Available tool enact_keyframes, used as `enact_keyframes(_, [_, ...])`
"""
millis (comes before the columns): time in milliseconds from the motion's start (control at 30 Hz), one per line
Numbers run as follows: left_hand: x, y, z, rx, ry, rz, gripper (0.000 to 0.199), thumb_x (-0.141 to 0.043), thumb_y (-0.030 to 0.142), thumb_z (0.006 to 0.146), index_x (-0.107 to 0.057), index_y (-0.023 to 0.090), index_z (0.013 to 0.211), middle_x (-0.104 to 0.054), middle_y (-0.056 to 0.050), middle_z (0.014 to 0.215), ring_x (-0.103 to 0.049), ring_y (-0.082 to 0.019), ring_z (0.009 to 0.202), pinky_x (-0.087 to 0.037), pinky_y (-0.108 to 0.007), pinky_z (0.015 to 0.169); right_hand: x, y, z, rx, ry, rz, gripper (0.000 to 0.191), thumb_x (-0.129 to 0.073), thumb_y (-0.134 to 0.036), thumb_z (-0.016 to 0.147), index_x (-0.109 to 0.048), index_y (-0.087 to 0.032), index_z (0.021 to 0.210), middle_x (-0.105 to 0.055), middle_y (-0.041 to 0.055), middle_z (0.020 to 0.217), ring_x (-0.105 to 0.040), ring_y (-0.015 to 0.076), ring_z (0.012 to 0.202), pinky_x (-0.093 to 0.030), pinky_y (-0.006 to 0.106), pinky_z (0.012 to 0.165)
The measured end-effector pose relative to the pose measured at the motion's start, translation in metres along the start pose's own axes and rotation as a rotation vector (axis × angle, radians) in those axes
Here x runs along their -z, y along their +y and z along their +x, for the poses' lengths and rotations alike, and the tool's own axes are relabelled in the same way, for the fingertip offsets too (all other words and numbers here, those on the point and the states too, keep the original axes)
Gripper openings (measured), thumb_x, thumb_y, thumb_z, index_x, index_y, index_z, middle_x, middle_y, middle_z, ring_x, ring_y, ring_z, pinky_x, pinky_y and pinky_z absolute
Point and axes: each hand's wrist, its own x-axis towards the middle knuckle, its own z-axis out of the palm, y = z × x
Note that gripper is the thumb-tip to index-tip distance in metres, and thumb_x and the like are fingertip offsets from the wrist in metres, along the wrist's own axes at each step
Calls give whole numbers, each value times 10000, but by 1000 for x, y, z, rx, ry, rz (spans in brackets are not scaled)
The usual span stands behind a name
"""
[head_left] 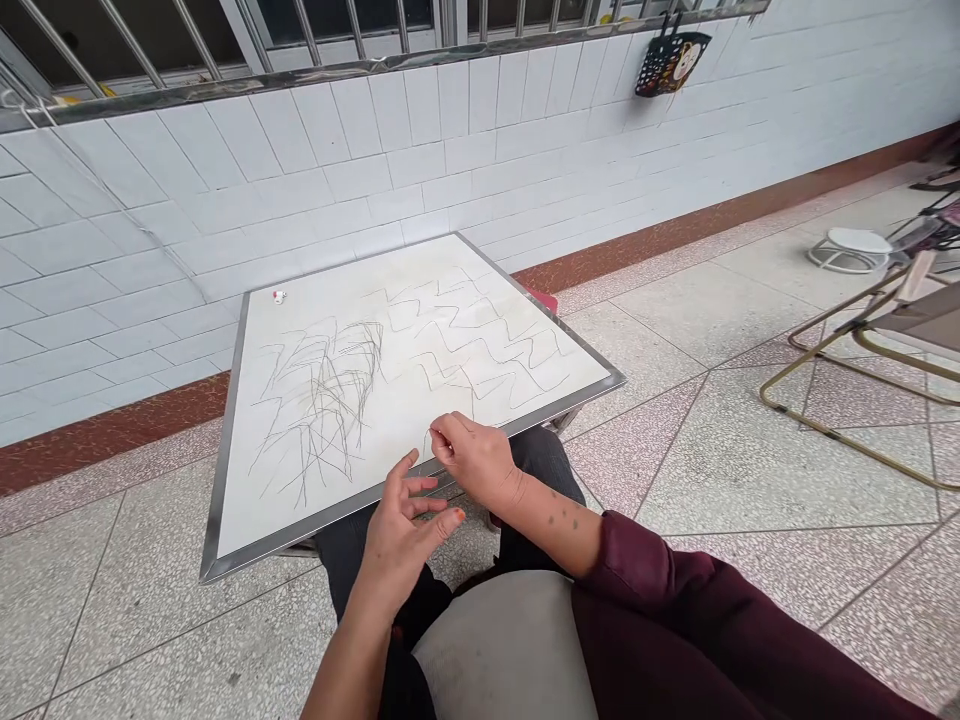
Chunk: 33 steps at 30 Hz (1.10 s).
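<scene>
Dark thin strands [326,390] lie in a tangled pile on the left half of a white table [247,500] with a grey metal edge. More wavy strands [480,350] are spread apart over the right half. At the table's near edge, my right hand [476,455] is closed in a pinch; a thin strand seems to run from its fingertips, but what it holds is too small to make out. Just to its left, my left hand [409,525] is open above my lap, palm turned inward and fingers apart, with nothing visible in it.
A small white and pink object [279,297] sits at the table's far left corner. Behind the table stands a white tiled wall [337,220] with a barred window. A basket [673,63] hangs there. To the right are a white stool [851,245] and a folding chair [919,320].
</scene>
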Motion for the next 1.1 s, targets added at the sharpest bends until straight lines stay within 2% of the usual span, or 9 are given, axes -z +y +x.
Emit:
enact_keyframes(133, [-15,-9,-7,58,8,-143,1130,-850,343,641,-145,310,1523,-632,-159,1230,-670,-264,1004,-541,-405,816,-2,0,1,7,22,-45,195,-444,-203,928,-557,-206,769,-589,19,692,-450,127,574,-169,278,494])
enact_keyframes(300, [-30,-11,-12,28,-15,-271,1009,-785,340,738,-150,238,1516,-707,-124,1099,-692,-248,979,-524,-434,895,-4,-1,2,-45,8,20,178,-459,-226,934,-561,-207,789,-592,22,710,-460,128,582,-186,272,488])
enact_keyframes(433, [-37,-12,-13,37,22,-369,937,-709,378,816,-115,203,1519,-724,-108,1060,-702,-235,985,-508,-430,938,-3,1,3,-89,-14,149,127,-461,-241,939,-572,-213,884,-616,30,794,-523,141,641,-278,257,515])
enact_keyframes(533, [-38,-15,-10,67,32,-462,831,-667,413,840,-213,162,1488,-745,-109,979,-709,-248,983,-498,-445,952,-3,5,3,-90,-2,287,133,-446,-277,951,-559,-228,1000,-626,26,851,-568,153,691,-372,264,585])
enact_keyframes(633, [-35,-17,-6,131,21,-515,717,-685,414,818,-363,156,1404,-756,-126,952,-716,-260,961,-507,-446,926,-7,8,3,-142,-16,486,153,-429,-331,964,-533,-242,1034,-589,-3,753,-547,144,588,-417,282,591])
enact_keyframes(733, [-32,-18,-3,204,4,-549,527,-736,396,770,-540,168,1204,-760,-128,957,-725,-256,920,-524,-419,883,-11,10,2,-225,-45,708,173,-424,-388,971,-514,-250,1023,-508,-45,620,-459,120,444,-404,279,515])
enact_keyframes(833, [-32,-17,-3,239,7,-568,401,-777,388,725,-613,164,1015,-761,-122,938,-726,-255,893,-538,-394,832,-13,10,2,-276,-43,857,229,-426,-458,967,-506,-249,1016,-414,-76,528,-415,113,401,-370,261,463])
enact_keyframes(1000, [-31,-12,-6,165,-66,-438,502,-799,360,708,-643,176,1147,-740,-132,1043,-682,-268,1015,-525,-366,828,-12,9,3,-296,-77,987,284,-449,-518,944,-510,-246,993,-396,-79,522,-414,109,424,-353,242,446])
enact_keyframes(1100, [-24,-11,-5,141,-86,-387,491,-805,327,697,-658,176,1141,-736,-130,1049,-675,-245,995,-516,-337,813,-10,8,4,-301,-106,1035,279,-468,-515,932,-510,-240,960,-412,-77,528,-412,106,437,-348,236,448])
